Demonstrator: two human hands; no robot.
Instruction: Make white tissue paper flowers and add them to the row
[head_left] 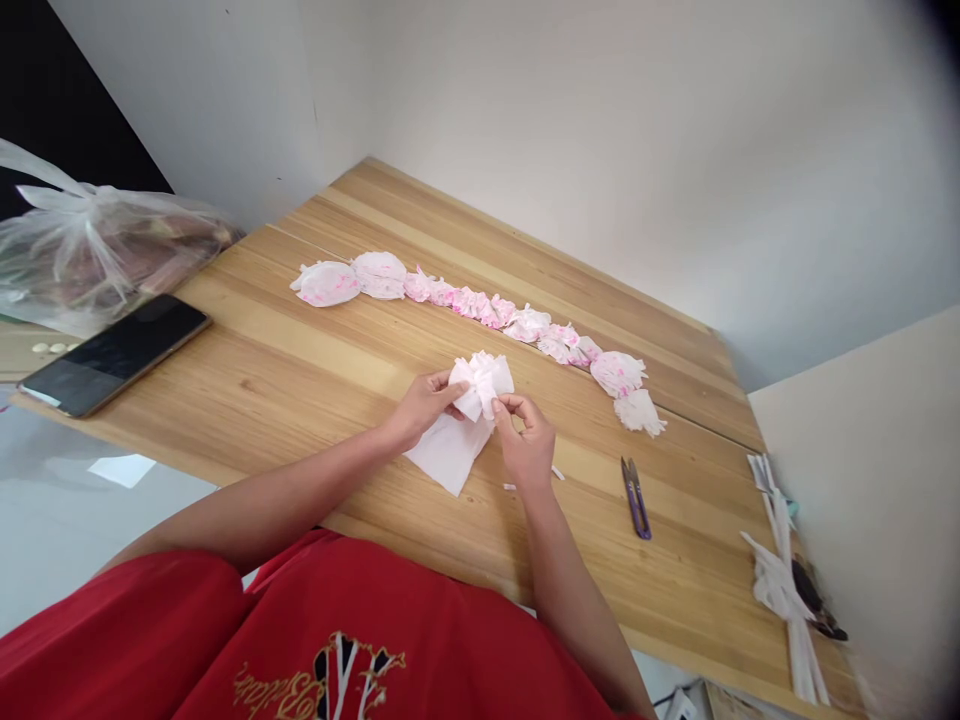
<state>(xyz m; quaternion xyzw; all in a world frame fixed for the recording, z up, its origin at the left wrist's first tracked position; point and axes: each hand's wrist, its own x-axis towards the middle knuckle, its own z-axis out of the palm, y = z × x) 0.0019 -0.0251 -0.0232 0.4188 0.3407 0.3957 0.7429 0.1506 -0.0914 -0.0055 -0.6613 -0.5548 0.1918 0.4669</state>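
Note:
A gathered white tissue paper flower (481,384) is pinched between my two hands over the wooden table. My left hand (429,402) grips its left side with thumb and fingers. On the lower right edge, my right hand (525,436) pinches a fold between thumb and fingertips. A flat white tissue sheet (452,455) lies beneath the flower on the tabletop. Small white paper scraps (556,472) rest beside my right wrist. Purple-handled thread snips (636,498) lie to the right of my right hand.
Across the wooden table (337,400) runs a row of pink-speckled tissue flowers (469,302). A black phone (116,355) lies at the left edge near a tied plastic bag (105,245). White strips (784,590) lie at the right end. Walls border the back and right.

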